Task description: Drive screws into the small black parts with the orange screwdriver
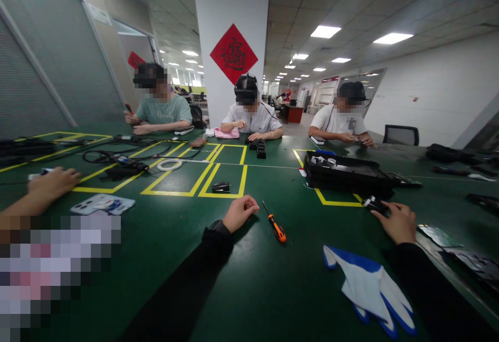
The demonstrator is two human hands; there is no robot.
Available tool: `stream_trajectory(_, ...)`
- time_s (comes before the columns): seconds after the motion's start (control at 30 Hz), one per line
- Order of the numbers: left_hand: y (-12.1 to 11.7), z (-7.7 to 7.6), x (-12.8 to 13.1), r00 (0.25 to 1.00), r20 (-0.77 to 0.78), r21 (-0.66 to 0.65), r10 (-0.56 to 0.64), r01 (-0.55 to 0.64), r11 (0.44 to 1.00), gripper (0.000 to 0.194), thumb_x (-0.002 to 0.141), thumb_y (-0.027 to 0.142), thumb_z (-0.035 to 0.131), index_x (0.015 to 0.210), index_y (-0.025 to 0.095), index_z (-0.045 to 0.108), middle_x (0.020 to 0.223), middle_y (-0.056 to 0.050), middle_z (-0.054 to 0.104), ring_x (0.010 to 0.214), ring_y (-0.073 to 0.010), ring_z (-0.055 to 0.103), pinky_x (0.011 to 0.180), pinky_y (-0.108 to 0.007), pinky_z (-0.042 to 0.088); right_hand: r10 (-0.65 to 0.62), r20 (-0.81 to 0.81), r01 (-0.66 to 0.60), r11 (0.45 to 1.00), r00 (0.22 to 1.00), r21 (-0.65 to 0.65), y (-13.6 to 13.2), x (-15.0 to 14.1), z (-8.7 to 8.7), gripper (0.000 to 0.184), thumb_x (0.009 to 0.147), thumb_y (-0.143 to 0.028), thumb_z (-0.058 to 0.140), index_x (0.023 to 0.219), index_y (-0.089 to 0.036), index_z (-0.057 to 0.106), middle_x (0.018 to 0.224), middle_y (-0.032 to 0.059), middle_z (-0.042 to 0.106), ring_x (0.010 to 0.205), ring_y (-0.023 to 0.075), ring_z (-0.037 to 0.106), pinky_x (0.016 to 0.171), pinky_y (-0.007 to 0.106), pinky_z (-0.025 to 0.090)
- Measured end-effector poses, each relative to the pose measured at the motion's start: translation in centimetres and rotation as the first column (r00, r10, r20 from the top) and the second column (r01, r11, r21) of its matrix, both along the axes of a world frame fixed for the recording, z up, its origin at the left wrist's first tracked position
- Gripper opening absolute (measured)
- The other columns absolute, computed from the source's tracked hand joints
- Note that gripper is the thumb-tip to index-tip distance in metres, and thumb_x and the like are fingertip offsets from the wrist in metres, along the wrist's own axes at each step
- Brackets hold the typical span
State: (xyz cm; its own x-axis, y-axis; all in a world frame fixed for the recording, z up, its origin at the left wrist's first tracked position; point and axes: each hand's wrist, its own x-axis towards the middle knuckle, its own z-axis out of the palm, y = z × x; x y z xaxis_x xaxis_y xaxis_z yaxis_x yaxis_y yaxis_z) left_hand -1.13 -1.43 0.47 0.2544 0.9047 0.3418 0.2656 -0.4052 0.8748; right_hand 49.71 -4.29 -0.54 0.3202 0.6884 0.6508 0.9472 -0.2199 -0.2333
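My left hand (239, 213) rests on the green table with its fingers curled in, and nothing shows in it. Just right of it lies a screwdriver (276, 227) with an orange and black handle, its tip pointing away from me. Over at the right, my right hand (401, 222) grips a small black part (375, 205) with a whitish end between thumb and fingers. That part is near a corner of a yellow tape outline, in front of a black tray (343, 168) of small pieces. A white and blue work glove (370, 285) lies between my forearms.
Another small black part (221, 187) sits inside a yellow taped square. A white cable coil (169, 165), black cables and a patterned phone case (103, 205) lie leftward. A person's arm (50, 188) reaches in at left; several people sit opposite. Clear bags (440, 235) lie beyond my right wrist.
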Motion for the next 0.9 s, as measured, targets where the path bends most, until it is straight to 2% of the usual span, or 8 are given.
stream_trajectory(0.1, -0.1, 0.3, 0.6, 0.979, 0.194, -0.098, -0.054, 0.074, 0.992, 0.023, 0.064, 0.033, 0.064, 0.075, 0.013, 0.057, 0.069, -0.004, 0.064, 0.063, -0.0133, 0.058, 0.062, -0.026, 0.045, 0.016, -0.059, -0.007, 0.990, 0.998, 0.142, -0.5, -3.2, 2.8, 0.045, 0.069, -0.041, 0.055, 0.104, -0.014, 0.057, 0.101, 0.0186, 0.051, 0.104, 0.0314, 0.041, 0.083, 0.045, 0.031)
stream_trajectory(0.2, -0.5, 0.6, 1.5, 0.924, 0.368, -0.136, -0.107, 0.167, 0.976, 0.025, 0.062, 0.030, 0.067, 0.078, 0.012, 0.058, 0.082, -0.008, 0.066, 0.078, -0.0163, 0.061, 0.075, -0.031, 0.046, 0.301, -0.254, -0.291, 0.954, 0.919, 0.075, -1.1, -8.8, 6.4, 0.037, 0.074, -0.037, 0.051, 0.102, -0.013, 0.057, 0.100, 0.0174, 0.055, 0.095, 0.0262, 0.050, 0.080, 0.040, 0.038)
stream_trajectory(0.3, -1.3, 0.9, 2.4, 0.876, 0.461, -0.173, -0.142, 0.245, 0.954, 0.027, 0.065, 0.029, 0.065, 0.083, 0.011, 0.057, 0.087, -0.010, 0.066, 0.079, -0.0164, 0.062, 0.078, -0.033, 0.046, 0.540, -0.423, -0.629, 0.771, 0.727, -0.097, -2.0, -16.3, 9.2, 0.024, 0.074, -0.034, 0.054, 0.092, -0.019, 0.061, 0.088, 0.0074, 0.062, 0.078, 0.0174, 0.058, 0.072, 0.031, 0.045)
stream_trajectory(0.33, -1.6, 1.0, 2.7, 0.860, 0.485, -0.186, -0.157, 0.277, 0.943, 0.027, 0.067, 0.030, 0.064, 0.085, 0.011, 0.057, 0.088, -0.011, 0.066, 0.078, -0.0161, 0.062, 0.078, -0.033, 0.046, 0.633, -0.450, -0.751, 0.645, 0.630, -0.143, -2.4, -18.9, 9.7, 0.023, 0.075, -0.033, 0.053, 0.093, -0.020, 0.061, 0.092, 0.0062, 0.062, 0.081, 0.0167, 0.057, 0.074, 0.031, 0.045)
stream_trajectory(0.37, -1.9, 1.1, 3.0, 0.843, 0.512, -0.199, -0.164, 0.302, 0.932, 0.027, 0.068, 0.030, 0.063, 0.086, 0.011, 0.057, 0.089, -0.011, 0.066, 0.078, -0.0157, 0.062, 0.079, -0.033, 0.046, 0.705, -0.455, -0.828, 0.539, 0.544, -0.155, -2.8, -21.4, 10.0, 0.023, 0.075, -0.032, 0.054, 0.094, -0.020, 0.061, 0.095, 0.0052, 0.062, 0.083, 0.0166, 0.057, 0.075, 0.031, 0.045)
stream_trajectory(0.43, -2.4, 1.2, 3.4, 0.813, 0.557, -0.225, -0.170, 0.344, 0.912, 0.027, 0.069, 0.030, 0.063, 0.087, 0.011, 0.056, 0.089, -0.011, 0.066, 0.077, -0.0145, 0.062, 0.078, -0.031, 0.046, 0.779, -0.457, -0.895, 0.434, 0.429, -0.100, -3.3, -25.9, 9.9, 0.024, 0.074, -0.031, 0.056, 0.094, -0.020, 0.061, 0.094, 0.0046, 0.061, 0.085, 0.0168, 0.056, 0.073, 0.031, 0.046)
stream_trajectory(0.6, -3.0, 1.4, 3.9, 0.788, 0.595, -0.252, -0.159, 0.371, 0.894, 0.033, 0.066, 0.032, 0.065, 0.090, 0.016, 0.049, 0.071, -0.002, 0.065, 0.065, -0.0110, 0.061, 0.069, -0.026, 0.047, 0.800, -0.469, -0.892, 0.449, 0.375, 0.053, -3.0, -31.4, 7.9, 0.018, 0.074, -0.033, 0.057, 0.084, -0.019, 0.064, 0.086, 0.0033, 0.060, 0.081, 0.0155, 0.056, 0.068, 0.028, 0.046)
stream_trajectory(0.9, -2.8, 1.5, 4.0, 0.852, 0.500, -0.213, -0.157, 0.297, 0.931, 0.028, 0.071, 0.039, 0.058, 0.080, 0.012, 0.053, 0.068, -0.003, 0.062, 0.061, -0.0111, 0.058, 0.063, -0.025, 0.047, 0.791, -0.469, -0.852, 0.506, 0.394, 0.138, -3.1, -31.2, 6.1, 0.019, 0.082, -0.027, 0.046, 0.087, -0.018, 0.063, 0.080, 0.0038, 0.064, 0.073, 0.0149, 0.059, 0.068, 0.027, 0.046)
